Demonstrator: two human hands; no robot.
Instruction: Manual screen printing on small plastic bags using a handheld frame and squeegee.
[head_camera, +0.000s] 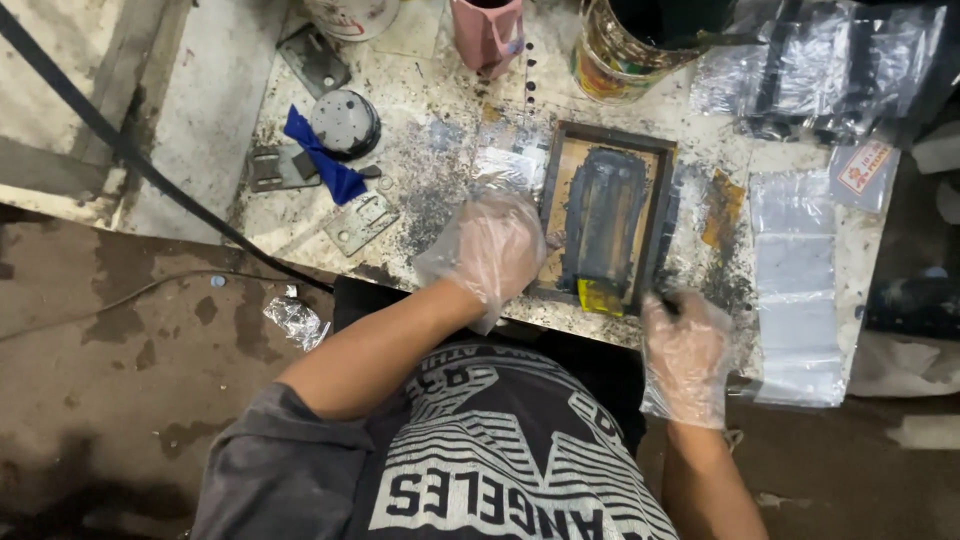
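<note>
Both hands wear thin clear plastic gloves. The left hand (490, 250) lies spread, palm down, against the left edge of a small framed printing screen (607, 220) smeared with grey ink, on the stained table (440, 170). The right hand (685, 345) is curled around what looks like 1 dark tool at the frame's lower right corner. If the left hand's pressure slackens, the frame could slide and smear the ink.

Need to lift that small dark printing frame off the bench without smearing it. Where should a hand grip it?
Probably by the left and right side rails of the frame, coming from above. The middle holds wet grey ink and a yellow blob sits at the near edge. The left hand already rests against the left rail; the right hand is at the near right corner.
</note>
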